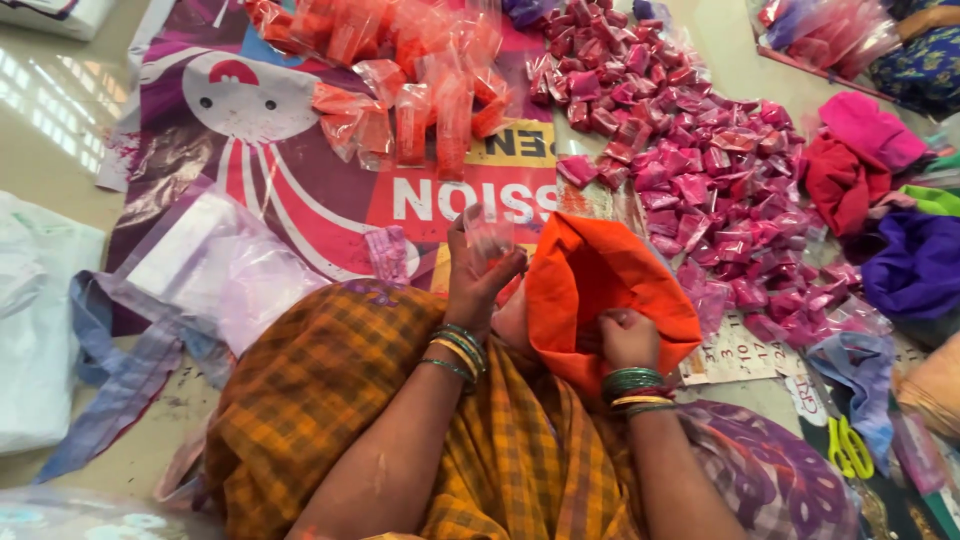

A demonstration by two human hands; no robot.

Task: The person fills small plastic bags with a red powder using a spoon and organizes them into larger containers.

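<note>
Checked orange-brown cloth over the lap sits closest to the lens, both forearms rising from it. Left hand pinches a small clear plastic pouch between fingertips, held upright above the lap; it looks thin, light, limp and slippery, best taken at its open top edge. Right hand is closed, fingers gripping the rim of an orange cloth bag, soft and floppy. Beyond: orange-filled packets and a spread of pink packets on the printed banner. Scissors lie off right.
</note>
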